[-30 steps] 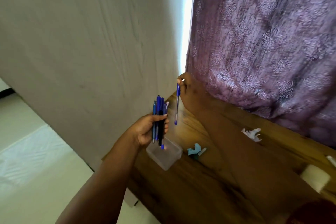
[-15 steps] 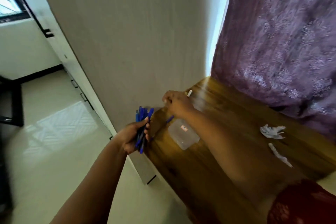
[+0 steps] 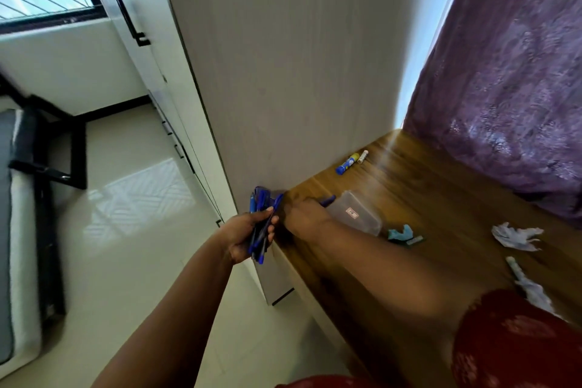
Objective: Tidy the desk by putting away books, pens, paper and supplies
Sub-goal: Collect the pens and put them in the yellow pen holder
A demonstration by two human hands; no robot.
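Head view: bundle of blue pens (image 3: 259,224) gripped in left hand (image 3: 242,236), just off the desk's (image 3: 425,198) left edge; another pen (image 3: 327,200) pinched by right hand (image 3: 304,217) beside clear box (image 3: 356,213). Left to tidy, probably: glue stick (image 3: 347,163), crumpled paper (image 3: 515,236).

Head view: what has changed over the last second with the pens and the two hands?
The right hand, which held one blue pen up near the curtain, has come down to the desk beside the clear box, next to the left hand; the pen's end shows just past its fingers. The left hand still grips the bundle of pens. The box stays on the desk.
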